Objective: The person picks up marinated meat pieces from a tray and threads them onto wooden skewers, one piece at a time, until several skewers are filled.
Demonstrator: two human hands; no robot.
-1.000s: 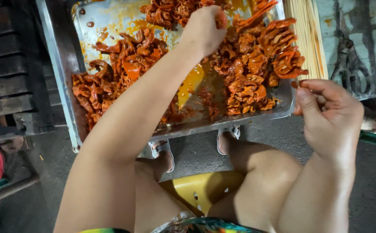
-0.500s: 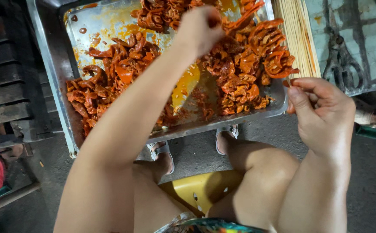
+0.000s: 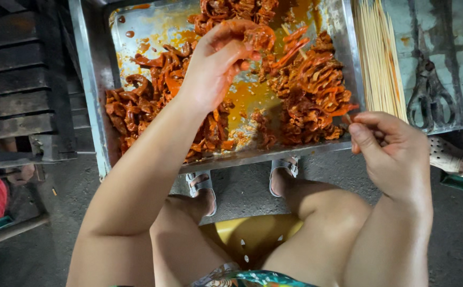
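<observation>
While both hands work over it, items run largest to smallest:
Tray: shallow rectangular steel tray [image 3: 90, 101] smeared with orange sauce; holds heaps of red-orange marinated meat strips [image 3: 311, 95]
Skewer stock: bundle of pale wooden skewers [image 3: 378, 58] just right of tray
Left hand [image 3: 218, 64]: fingers curled, pinching a coiled meat strip [image 3: 258, 38] above tray centre
Right hand [image 3: 393, 149]: fingers pressed together, pinching a thin skewer end [image 3: 350, 118]; at tray's right near corner
</observation>
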